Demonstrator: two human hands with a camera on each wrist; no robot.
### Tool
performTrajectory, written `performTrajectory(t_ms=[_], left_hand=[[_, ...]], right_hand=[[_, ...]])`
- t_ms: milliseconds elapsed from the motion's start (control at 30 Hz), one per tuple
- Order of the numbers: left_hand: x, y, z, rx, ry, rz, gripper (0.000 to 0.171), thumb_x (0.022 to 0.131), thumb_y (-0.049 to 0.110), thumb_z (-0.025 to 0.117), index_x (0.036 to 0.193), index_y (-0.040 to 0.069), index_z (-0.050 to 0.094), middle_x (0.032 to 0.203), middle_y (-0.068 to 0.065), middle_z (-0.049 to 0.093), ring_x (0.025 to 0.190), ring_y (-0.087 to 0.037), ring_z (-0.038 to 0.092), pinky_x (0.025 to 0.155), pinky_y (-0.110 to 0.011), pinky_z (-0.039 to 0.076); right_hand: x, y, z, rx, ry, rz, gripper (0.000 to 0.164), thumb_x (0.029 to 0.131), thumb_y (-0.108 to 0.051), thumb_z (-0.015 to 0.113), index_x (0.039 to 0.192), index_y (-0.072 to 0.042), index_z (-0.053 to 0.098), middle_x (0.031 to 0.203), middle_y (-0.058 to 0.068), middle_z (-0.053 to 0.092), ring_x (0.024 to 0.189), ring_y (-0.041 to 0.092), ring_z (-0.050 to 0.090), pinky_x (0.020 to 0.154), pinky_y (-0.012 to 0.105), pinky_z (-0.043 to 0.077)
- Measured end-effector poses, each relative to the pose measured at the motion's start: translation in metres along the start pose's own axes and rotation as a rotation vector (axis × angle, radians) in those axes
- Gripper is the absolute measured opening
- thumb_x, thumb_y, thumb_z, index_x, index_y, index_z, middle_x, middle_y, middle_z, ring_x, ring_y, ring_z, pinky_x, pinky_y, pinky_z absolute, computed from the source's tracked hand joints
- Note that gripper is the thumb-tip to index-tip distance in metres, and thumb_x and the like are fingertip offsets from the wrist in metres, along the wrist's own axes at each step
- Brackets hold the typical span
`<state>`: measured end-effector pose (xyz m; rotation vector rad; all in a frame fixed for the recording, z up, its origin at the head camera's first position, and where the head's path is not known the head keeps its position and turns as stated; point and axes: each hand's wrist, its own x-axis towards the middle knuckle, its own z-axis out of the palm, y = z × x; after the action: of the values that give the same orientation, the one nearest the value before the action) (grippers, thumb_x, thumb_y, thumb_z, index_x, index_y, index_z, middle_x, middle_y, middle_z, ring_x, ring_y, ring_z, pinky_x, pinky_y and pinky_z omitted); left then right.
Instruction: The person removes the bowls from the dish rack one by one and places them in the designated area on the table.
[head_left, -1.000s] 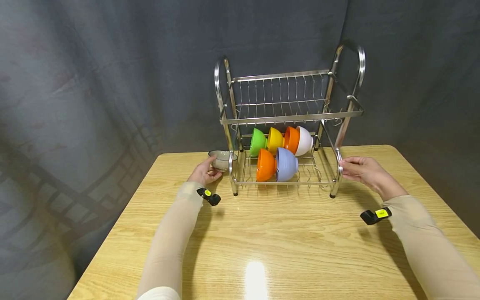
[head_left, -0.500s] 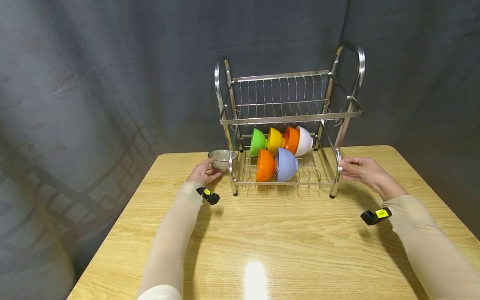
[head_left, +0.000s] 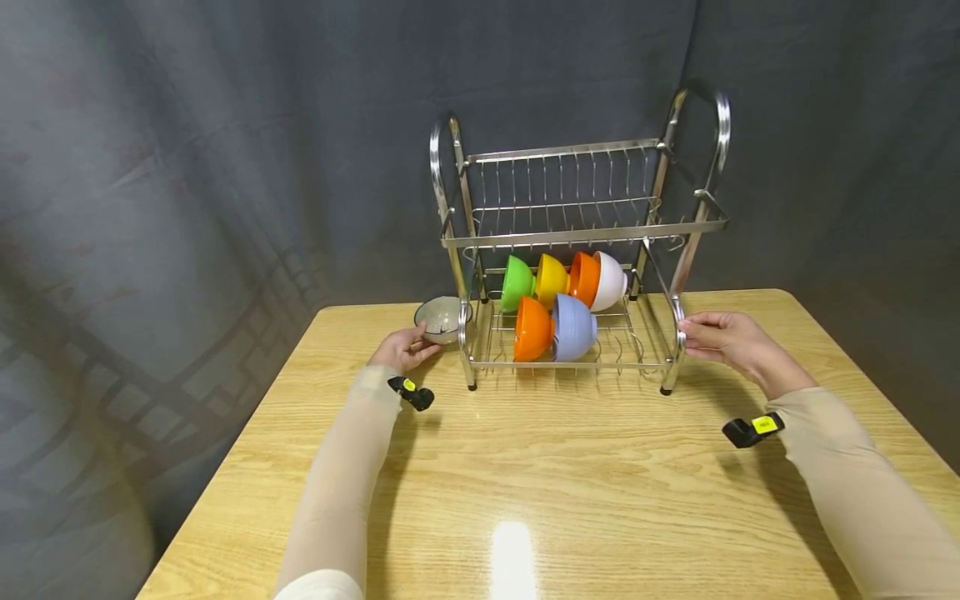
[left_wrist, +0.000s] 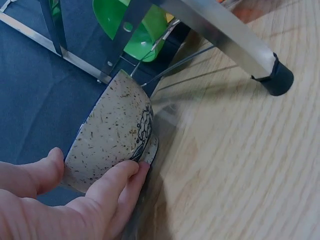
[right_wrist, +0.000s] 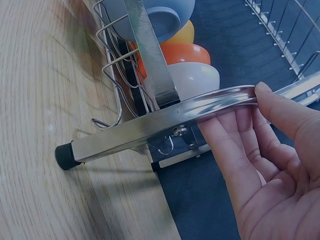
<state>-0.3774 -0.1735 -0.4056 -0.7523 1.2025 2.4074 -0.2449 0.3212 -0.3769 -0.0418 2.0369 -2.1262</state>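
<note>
My left hand [head_left: 402, 348] grips a speckled grey-beige bowl [left_wrist: 110, 127] with a dark rim and a dark drawing on its side. The thumb is at the rim and the fingers lie along the underside near the foot. The bowl is beside the left leg of a two-tier metal dish rack [head_left: 573, 237], which covers part of it in the head view. My right hand [head_left: 723, 343] pinches the curved tube at the rack's right front, thumb on one side and fingers on the other, as the right wrist view shows.
On the lower tier, green [head_left: 516, 284], yellow [head_left: 551, 277], orange [head_left: 583, 281] and white [head_left: 611, 282] bowls stand on edge in the back row. Another orange bowl [head_left: 532, 330] and a lavender bowl [head_left: 573, 328] stand in front. A dark curtain hangs behind the wooden table [head_left: 570, 467].
My left hand has shifted slightly left with the speckled bowl, which now tips a little more toward the head camera. The right hand keeps its hold on the rack.
</note>
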Motion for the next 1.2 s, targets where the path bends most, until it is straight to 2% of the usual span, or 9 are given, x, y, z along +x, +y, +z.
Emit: performTrajectory(t_ms=[167, 267, 333, 433, 567, 667, 833, 1000, 1200], left_hand=[[0.004, -0.001, -0.005, -0.007, 0.005, -0.013, 0.06, 0.098, 0.009, 0.051, 0.152, 0.01, 0.024, 0.151, -0.012, 0.027, 0.139, -0.026, 0.036, 0.107, -0.033, 0.042], [-0.003, 0.0, -0.004, 0.118, 0.018, 0.025, 0.06, 0.099, 0.013, 0.052, 0.152, 0.009, 0.024, 0.151, -0.013, 0.027, 0.133, -0.026, 0.043, 0.108, -0.033, 0.042], [-0.012, 0.002, 0.0, 0.297, 0.054, 0.092, 0.064, 0.1, 0.019, 0.052, 0.154, 0.01, 0.018, 0.151, -0.016, 0.026, 0.118, -0.023, 0.05, 0.107, -0.031, 0.043], [-0.027, 0.004, 0.011, 0.57, 0.113, 0.268, 0.065, 0.1, 0.024, 0.053, 0.153, 0.006, 0.02, 0.147, -0.019, 0.032, 0.099, -0.018, 0.049, 0.101, -0.032, 0.045], [-0.047, 0.005, 0.03, 0.739, 0.036, 0.455, 0.05, 0.1, 0.02, 0.051, 0.142, -0.003, 0.039, 0.141, -0.022, 0.044, 0.114, -0.027, 0.054, 0.105, -0.037, 0.044], [-0.057, -0.001, 0.041, 0.847, -0.093, 0.457, 0.042, 0.101, 0.016, 0.048, 0.136, -0.006, 0.047, 0.133, -0.025, 0.053, 0.12, -0.033, 0.055, 0.107, -0.041, 0.044], [-0.061, -0.016, 0.048, 0.935, -0.21, 0.432, 0.035, 0.102, 0.012, 0.048, 0.128, -0.01, 0.054, 0.113, -0.022, 0.065, 0.087, -0.019, 0.068, 0.099, -0.039, 0.052], [-0.062, -0.019, 0.047, 0.976, -0.251, 0.46, 0.034, 0.102, 0.012, 0.047, 0.124, -0.012, 0.057, 0.118, -0.029, 0.063, 0.09, -0.024, 0.068, 0.09, -0.036, 0.056], [-0.063, -0.02, 0.047, 0.974, -0.259, 0.473, 0.032, 0.102, 0.012, 0.049, 0.119, -0.012, 0.06, 0.093, -0.014, 0.072, 0.07, -0.01, 0.065, 0.085, -0.037, 0.058]], right_hand=[[0.001, 0.0, 0.001, -0.007, -0.003, 0.003, 0.018, 0.098, -0.011, 0.057, 0.088, -0.02, 0.069, 0.086, -0.005, 0.067, 0.08, 0.007, 0.066, 0.076, 0.019, 0.058], [0.001, 0.0, 0.001, -0.011, -0.003, 0.002, 0.017, 0.097, -0.011, 0.057, 0.088, -0.02, 0.069, 0.087, -0.004, 0.067, 0.08, 0.007, 0.066, 0.077, 0.019, 0.058], [0.001, 0.0, 0.002, -0.023, -0.004, -0.004, 0.016, 0.097, -0.012, 0.057, 0.089, -0.02, 0.069, 0.087, -0.005, 0.067, 0.08, 0.007, 0.066, 0.078, 0.019, 0.058], [0.001, 0.0, 0.002, -0.034, -0.002, -0.012, 0.016, 0.097, -0.012, 0.058, 0.089, -0.02, 0.068, 0.088, -0.004, 0.067, 0.081, 0.006, 0.066, 0.078, 0.019, 0.057], [-0.001, 0.0, 0.001, -0.012, -0.006, -0.019, 0.015, 0.097, -0.011, 0.058, 0.09, -0.019, 0.069, 0.089, -0.002, 0.067, 0.081, 0.007, 0.067, 0.077, 0.019, 0.057], [-0.001, 0.001, 0.0, 0.018, -0.01, -0.021, 0.015, 0.097, -0.01, 0.058, 0.09, -0.017, 0.069, 0.089, -0.002, 0.068, 0.081, 0.007, 0.067, 0.077, 0.019, 0.058], [-0.002, 0.0, 0.001, 0.032, 0.0, -0.023, 0.015, 0.097, -0.008, 0.057, 0.091, -0.016, 0.069, 0.088, -0.001, 0.068, 0.081, 0.008, 0.068, 0.078, 0.019, 0.058], [0.0, 0.002, 0.001, 0.055, -0.011, -0.029, 0.018, 0.097, -0.007, 0.056, 0.09, -0.016, 0.069, 0.088, -0.001, 0.068, 0.081, 0.008, 0.067, 0.077, 0.02, 0.058], [0.002, 0.003, -0.002, 0.006, -0.017, -0.028, 0.013, 0.098, -0.009, 0.056, 0.093, -0.015, 0.067, 0.09, -0.002, 0.067, 0.084, 0.007, 0.067, 0.078, 0.02, 0.058]])
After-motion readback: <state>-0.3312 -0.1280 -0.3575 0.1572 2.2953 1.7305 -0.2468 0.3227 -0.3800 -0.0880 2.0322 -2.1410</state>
